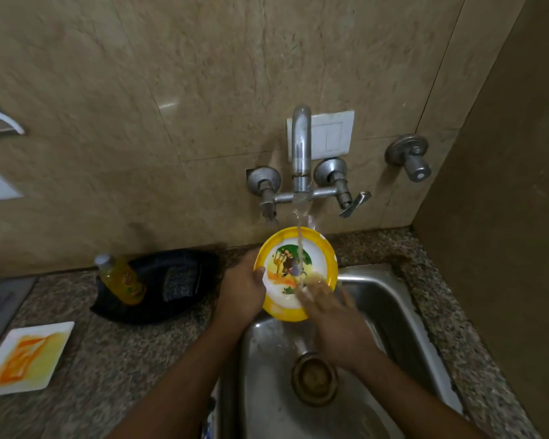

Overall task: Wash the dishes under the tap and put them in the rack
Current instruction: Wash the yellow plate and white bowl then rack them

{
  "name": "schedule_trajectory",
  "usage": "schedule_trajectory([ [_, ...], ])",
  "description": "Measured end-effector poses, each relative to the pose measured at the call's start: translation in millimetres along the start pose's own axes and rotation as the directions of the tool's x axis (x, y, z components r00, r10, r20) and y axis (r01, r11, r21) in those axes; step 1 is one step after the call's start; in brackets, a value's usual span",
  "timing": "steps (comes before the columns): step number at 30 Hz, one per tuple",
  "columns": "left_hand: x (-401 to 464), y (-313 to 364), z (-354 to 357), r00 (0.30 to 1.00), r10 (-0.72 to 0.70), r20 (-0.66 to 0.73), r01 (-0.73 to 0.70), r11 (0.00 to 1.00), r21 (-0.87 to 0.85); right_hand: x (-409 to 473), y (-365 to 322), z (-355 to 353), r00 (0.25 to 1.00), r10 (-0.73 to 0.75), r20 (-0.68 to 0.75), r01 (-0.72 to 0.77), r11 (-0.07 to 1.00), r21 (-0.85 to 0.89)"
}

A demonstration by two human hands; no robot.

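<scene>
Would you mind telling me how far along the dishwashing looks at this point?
Nothing shows as finished; no rack is in view. In hand: the left hand grips the yellow plate under the running tap while the right hand rubs its face. Left: the stained square plate waits on the counter.

Granite counter [114, 353]; square plate [26, 358]; black tray [159, 280]

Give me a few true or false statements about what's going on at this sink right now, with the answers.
1. Water is running from the tap onto the yellow-rimmed plate. True.
2. The left hand grips the plate's rim. True.
3. The right hand holds a sponge. False: its straight fingers rub the plate bare.
4. The square plate lies in the sink. False: it lies on the counter, to the left.
5. The soap bottle is blue. False: yellow.
</scene>
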State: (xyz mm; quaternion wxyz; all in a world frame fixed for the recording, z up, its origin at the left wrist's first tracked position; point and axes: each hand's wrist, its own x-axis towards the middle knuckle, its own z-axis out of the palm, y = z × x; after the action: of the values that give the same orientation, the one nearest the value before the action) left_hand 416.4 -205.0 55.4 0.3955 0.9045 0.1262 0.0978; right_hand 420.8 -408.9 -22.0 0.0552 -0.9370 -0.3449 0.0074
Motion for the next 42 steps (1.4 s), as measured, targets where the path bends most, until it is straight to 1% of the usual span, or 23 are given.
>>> schedule_trajectory([
  [1, 1, -4, 3, 1.000, -0.010, 0.021, 0.011, 0.998, -0.055, 3, 3, -2, 0.999, 0.042, -0.002, -0.042, 0.999, -0.015],
  [3, 2, -8, 13, 0.996, -0.080, 0.048, 0.088, 0.971, -0.223, 10, 0, -7, 0.998, 0.055, -0.007, -0.055, 0.998, 0.003],
  [5, 1, -3, 23, 0.978, -0.173, 0.113, 0.206, 0.874, -0.441, 11, 2, -14, 0.998, 0.048, -0.049, -0.046, 0.998, 0.031],
  [7, 1, 4, 30, 0.958, -0.227, 0.175, 0.287, 0.778, -0.559, 6, 16, -24, 0.994, 0.063, -0.085, -0.059, 0.997, 0.058],
  [9, 1, 9, 40, 0.942, -0.250, 0.224, 0.336, 0.722, -0.605, 0, 31, -30, 0.990, 0.109, -0.095, -0.103, 0.993, 0.065],
  [11, 3, 15, 48, 0.936, -0.257, 0.242, 0.353, 0.703, -0.617, -1, 33, -30, 0.985, 0.141, -0.098, -0.135, 0.988, 0.072],
  [14, 7, 25, 58, 0.938, -0.229, 0.260, 0.345, 0.683, -0.644, 0, 19, -26, 0.991, 0.070, -0.112, -0.050, 0.984, 0.171],
  [16, 10, 31, 58, 0.950, -0.207, 0.234, 0.311, 0.688, -0.655, -2, 18, -28, 0.993, 0.018, -0.119, 0.006, 0.981, 0.192],
  [18, 14, 34, 53, 0.960, -0.195, 0.199, 0.278, 0.705, -0.652, -2, 29, -34, 0.991, 0.035, -0.126, -0.012, 0.983, 0.181],
  [21, 20, 31, 45, 0.966, -0.194, 0.173, 0.260, 0.714, -0.650, 3, 44, -42, 0.985, 0.105, -0.134, -0.087, 0.987, 0.134],
  [24, 21, 27, 42, 0.971, -0.200, 0.131, 0.237, 0.739, -0.630, 9, 41, -48, 0.980, 0.141, -0.137, -0.127, 0.986, 0.106],
  [26, 20, 28, 40, 0.976, -0.197, 0.087, 0.210, 0.773, -0.599, 12, 22, -46, 0.985, 0.113, -0.131, -0.098, 0.989, 0.113],
  [29, 16, 24, 35, 0.981, -0.186, 0.047, 0.181, 0.818, -0.546, 7, -1, -33, 0.994, -0.028, -0.103, 0.044, 0.986, 0.160],
  [30, 14, 19, 34, 0.980, -0.193, 0.040, 0.186, 0.832, -0.523, 6, 4, -29, 0.994, -0.051, -0.093, 0.065, 0.987, 0.148],
  [31, 11, 15, 33, 0.976, -0.212, 0.041, 0.204, 0.845, -0.494, 5, 14, -25, 0.994, -0.036, -0.107, 0.049, 0.991, 0.121],
  [33, 8, 6, 34, 0.968, -0.248, 0.047, 0.244, 0.872, -0.424, 7, 30, -21, 0.992, 0.086, -0.097, -0.076, 0.992, 0.098],
  [34, 7, 3, 35, 0.964, -0.263, 0.047, 0.261, 0.891, -0.371, 8, 28, -20, 0.993, 0.103, -0.061, -0.097, 0.991, 0.097],
  [36, 7, 0, 36, 0.961, -0.275, 0.036, 0.274, 0.922, -0.273, 6, 17, -11, 1.000, 0.017, 0.011, -0.018, 0.994, 0.108],
  [37, 6, -1, 34, 0.962, -0.269, 0.038, 0.270, 0.936, -0.227, 3, 14, -5, 1.000, -0.023, 0.020, 0.021, 0.994, 0.109],
  [38, 4, 0, 32, 0.962, -0.268, 0.046, 0.272, 0.944, -0.186, 0, 17, -3, 0.999, -0.033, 0.025, 0.030, 0.993, 0.113],
  [39, 0, 1, 28, 0.958, -0.278, 0.066, 0.285, 0.945, -0.161, -1, 26, -5, 1.000, 0.004, 0.021, -0.007, 0.992, 0.129],
  [41, -5, 3, 22, 0.942, -0.318, 0.107, 0.330, 0.935, -0.131, 2, 38, -7, 0.991, 0.131, -0.014, -0.127, 0.979, 0.158],
  [42, -6, 3, 20, 0.936, -0.333, 0.112, 0.344, 0.933, -0.103, 5, 36, -8, 0.985, 0.171, 0.012, -0.170, 0.972, 0.162],
])
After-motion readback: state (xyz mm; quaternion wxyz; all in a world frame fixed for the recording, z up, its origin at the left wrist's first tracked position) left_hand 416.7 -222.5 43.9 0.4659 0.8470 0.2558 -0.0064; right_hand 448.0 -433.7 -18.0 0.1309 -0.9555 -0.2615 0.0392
